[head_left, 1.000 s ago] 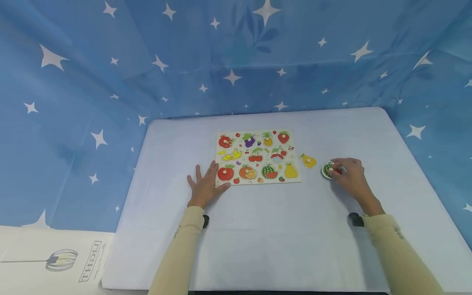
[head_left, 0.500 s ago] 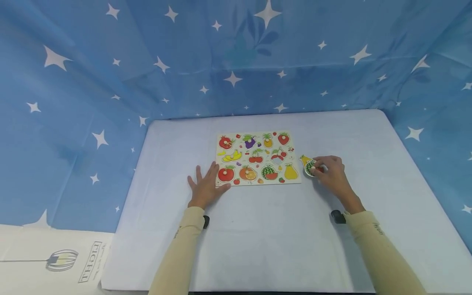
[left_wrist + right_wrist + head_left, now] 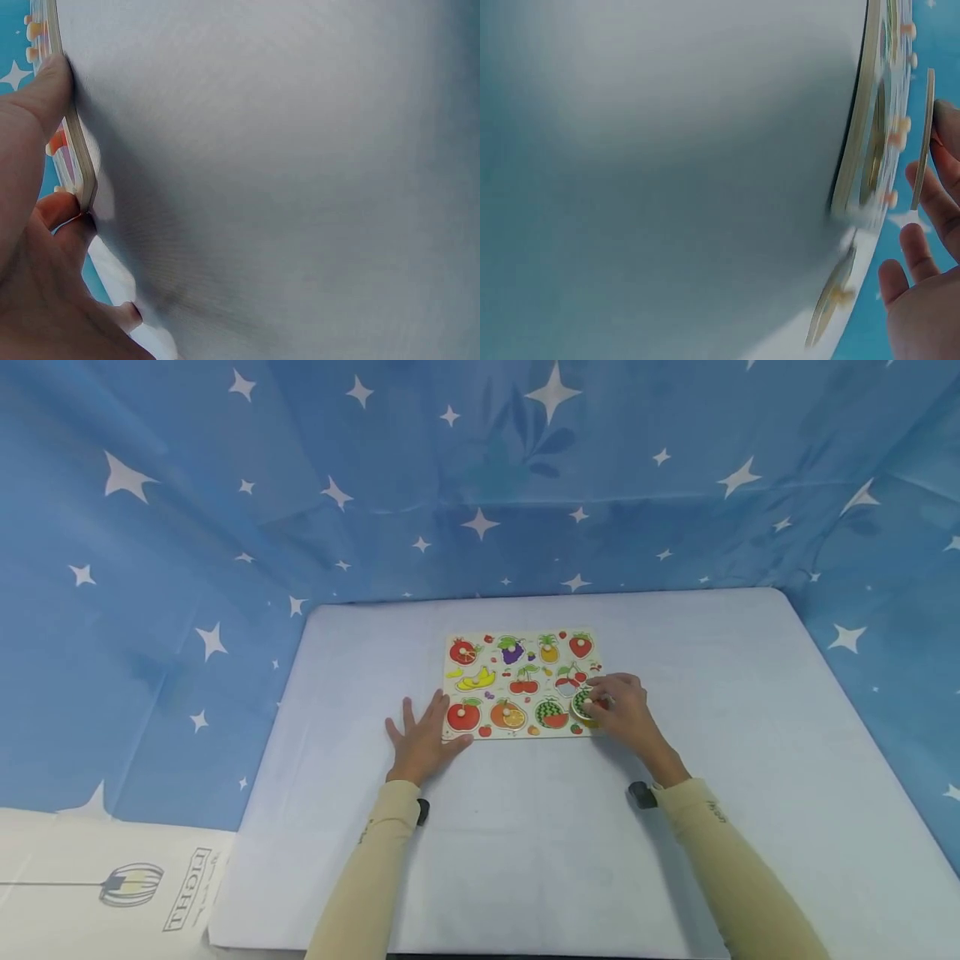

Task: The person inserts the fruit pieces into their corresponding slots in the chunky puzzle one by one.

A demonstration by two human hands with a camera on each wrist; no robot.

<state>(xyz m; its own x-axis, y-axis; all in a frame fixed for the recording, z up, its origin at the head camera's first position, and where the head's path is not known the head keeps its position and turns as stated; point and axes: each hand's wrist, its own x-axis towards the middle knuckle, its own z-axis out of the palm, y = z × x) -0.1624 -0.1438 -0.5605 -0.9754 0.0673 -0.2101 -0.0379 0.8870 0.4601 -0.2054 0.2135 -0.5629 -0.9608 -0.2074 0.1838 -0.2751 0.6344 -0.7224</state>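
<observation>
A fruit puzzle board point(image 3: 528, 714) lies on the white table, several knobbed pieces sitting in it. My left hand point(image 3: 422, 743) rests at its lower left corner, fingers spread and touching the edge; in the left wrist view the thumb point(image 3: 51, 86) lies along the board's side. My right hand point(image 3: 628, 714) pinches a round watermelon piece point(image 3: 581, 702) by its knob. This piece is held above the board's lower right corner, overlapping the yellow pear picture in the head view. The right wrist view shows the piece point(image 3: 925, 146) raised clear of the board.
A loose knobbed piece point(image 3: 829, 300) lies on the table beside the board in the right wrist view; my right hand hides it in the head view. Blue star-patterned cloth point(image 3: 480, 485) surrounds the table point(image 3: 517, 860) at the back and sides.
My right hand has carried the watermelon piece leftward, past the loose pear piece and over the board's lower right corner. The left hand stays at the board's corner.
</observation>
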